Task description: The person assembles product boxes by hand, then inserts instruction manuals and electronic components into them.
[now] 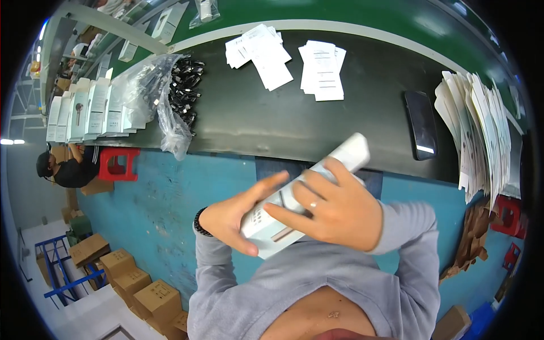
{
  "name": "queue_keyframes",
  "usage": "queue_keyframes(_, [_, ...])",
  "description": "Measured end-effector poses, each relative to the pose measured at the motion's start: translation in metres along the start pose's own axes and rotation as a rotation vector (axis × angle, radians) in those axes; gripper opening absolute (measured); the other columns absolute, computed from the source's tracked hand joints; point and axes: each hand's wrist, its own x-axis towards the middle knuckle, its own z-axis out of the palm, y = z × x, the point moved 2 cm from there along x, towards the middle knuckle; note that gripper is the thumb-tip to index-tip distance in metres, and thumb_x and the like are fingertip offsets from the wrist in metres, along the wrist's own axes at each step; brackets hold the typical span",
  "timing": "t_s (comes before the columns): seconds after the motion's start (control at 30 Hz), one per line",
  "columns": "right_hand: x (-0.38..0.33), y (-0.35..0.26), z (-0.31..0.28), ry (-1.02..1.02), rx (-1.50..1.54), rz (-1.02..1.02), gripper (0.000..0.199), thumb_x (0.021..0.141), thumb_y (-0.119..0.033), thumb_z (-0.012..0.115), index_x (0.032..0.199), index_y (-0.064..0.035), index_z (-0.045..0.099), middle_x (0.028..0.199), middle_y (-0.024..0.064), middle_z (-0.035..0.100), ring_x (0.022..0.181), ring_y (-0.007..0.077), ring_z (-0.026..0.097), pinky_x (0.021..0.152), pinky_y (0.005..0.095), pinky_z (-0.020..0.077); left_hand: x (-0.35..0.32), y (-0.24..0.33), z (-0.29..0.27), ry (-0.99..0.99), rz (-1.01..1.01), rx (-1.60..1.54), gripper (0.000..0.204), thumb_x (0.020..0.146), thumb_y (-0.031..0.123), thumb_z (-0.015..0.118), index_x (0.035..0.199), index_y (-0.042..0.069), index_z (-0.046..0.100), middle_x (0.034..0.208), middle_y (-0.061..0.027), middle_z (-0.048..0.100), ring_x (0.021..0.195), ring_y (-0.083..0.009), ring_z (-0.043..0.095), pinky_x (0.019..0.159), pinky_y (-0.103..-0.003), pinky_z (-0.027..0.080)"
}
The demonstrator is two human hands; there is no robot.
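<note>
A long, slim white carton (273, 228) with a product picture on its side lies slantwise between my two hands, in front of the table edge. My left hand (229, 220) holds its lower left end, with the thumb on the near side and the fingers along the far side. Over the top of the carton, my right hand (343, 211) curls its fingers onto the upper face and sides. The far end of the carton (356, 148) reaches over the edge of the black worktop and looks slightly blurred.
On the worktop (243, 119) lie two piles of folded leaflets (266, 54) (323, 71) and a black phone (420, 124). Flattened cartons (473, 130) stand stacked at right. Black cables (184, 85) spill from a clear bag (141, 85) beside upright cartons (79, 113) at left.
</note>
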Motion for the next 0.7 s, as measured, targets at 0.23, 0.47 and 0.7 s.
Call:
queue_keyframes(0.23, [0.069,0.126,0.022,0.376,-0.034,-0.018,0.057,0.071,-0.046,0.065,0.115,-0.0102,0.055,0.112,0.0135,0.054,0.11,0.0308,0.048,0.098,0.0509,0.0301,-0.079,-0.054,-0.003,0.336,-0.005,-0.277,0.099,0.058,0.01,0.077,0.136,-0.002,0.018,0.127,-0.0146,0.042,0.116,-0.0201,0.042,0.094,-0.032,0.035])
queue_keyframes(0.47, [0.04,0.131,0.127,-0.104,-0.099,0.115,0.07,0.073,-0.045,0.064,0.123,-0.0002,0.045,0.127,0.0215,0.043,0.122,0.0343,0.037,0.101,0.0488,0.0274,-0.098,-0.115,0.019,0.88,0.111,-0.469,0.101,0.055,0.011,0.077,0.137,-0.001,0.019,0.125,-0.0117,0.044,0.112,-0.0227,0.046,0.094,-0.032,0.036])
queue_keyframes(0.7, [-0.011,0.068,0.088,-0.144,-0.004,0.065,0.054,0.063,-0.025,0.071,0.108,0.0,0.056,0.11,0.0149,0.053,0.101,0.0276,0.051,0.08,0.0374,0.041,-0.086,-0.101,0.002,0.886,0.171,-0.477,0.098,0.058,0.02,0.079,0.134,-0.003,0.021,0.118,-0.0136,0.049,0.106,-0.0241,0.052,0.088,-0.033,0.043])
